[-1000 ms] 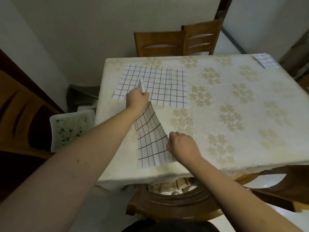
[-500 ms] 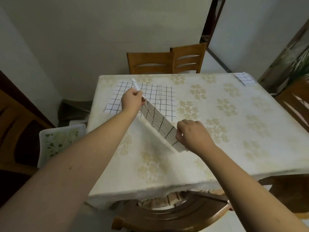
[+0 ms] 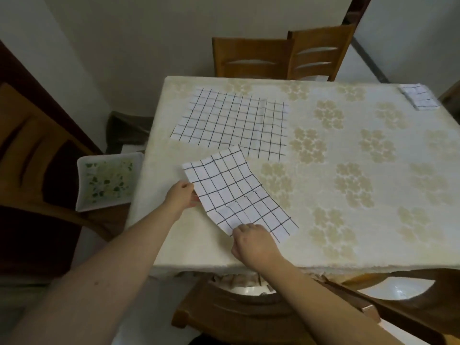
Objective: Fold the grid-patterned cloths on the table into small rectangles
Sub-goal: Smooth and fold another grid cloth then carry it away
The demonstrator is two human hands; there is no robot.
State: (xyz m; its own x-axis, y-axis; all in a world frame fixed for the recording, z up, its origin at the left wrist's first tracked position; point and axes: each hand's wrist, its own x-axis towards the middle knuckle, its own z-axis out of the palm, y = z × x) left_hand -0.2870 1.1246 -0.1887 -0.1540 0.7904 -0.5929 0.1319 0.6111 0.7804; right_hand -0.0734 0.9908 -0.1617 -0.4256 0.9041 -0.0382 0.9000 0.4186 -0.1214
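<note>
A white cloth with a black grid, folded into a long strip (image 3: 236, 192), lies near the front left of the table (image 3: 373, 245). My left hand (image 3: 181, 196) pinches its left long edge. My right hand (image 3: 254, 242) pinches its near end. A second grid cloth (image 3: 231, 123) lies spread flat further back on the left, its near edge just under the strip's far corner. A small folded grid cloth (image 3: 419, 97) sits at the far right corner.
The table has a cream flowered cover. Two wooden chairs (image 3: 281, 54) stand at the far side, another chair (image 3: 249, 317) right under the near edge. A white tray (image 3: 107, 180) with green bits sits on a chair at the left.
The strip was held up off the table between both hands; now it lies flat near the front left. My left hand has come down and nearer to me, and my right hand has drawn back.
</note>
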